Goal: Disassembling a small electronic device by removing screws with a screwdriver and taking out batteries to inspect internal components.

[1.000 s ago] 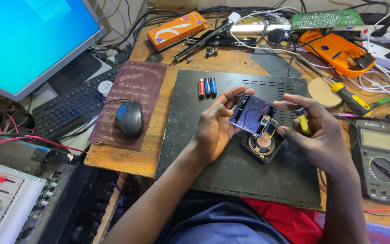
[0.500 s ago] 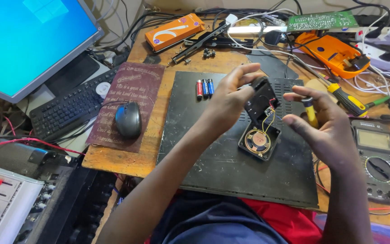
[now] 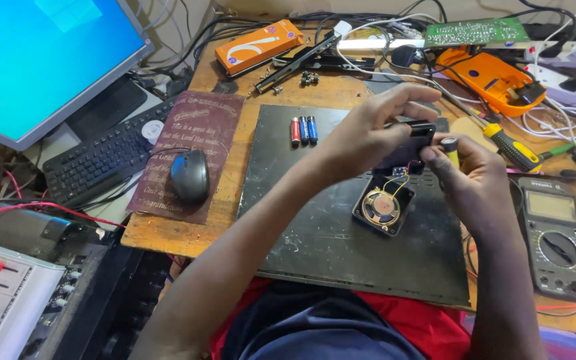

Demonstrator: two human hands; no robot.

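Left hand: fingers clamped on a small black plastic casing, held above the black rectangular mat.
Right hand: fingers pinching a yellow cylindrical battery beside the casing.
Round speaker in black frame: on the mat, wired to the casing.
Three batteries: on the mat, well apart.

You have a single view, from the camera on your head, looking steeply down and forward over a wooden desk. It sits close: your forearms rise from the bottom edge, and both hands, left hand and right hand, meet near centre above a black mat. The monitor is cut off at upper left, a multimeter lies at right. The far wall barely shows, probably just above the cables.
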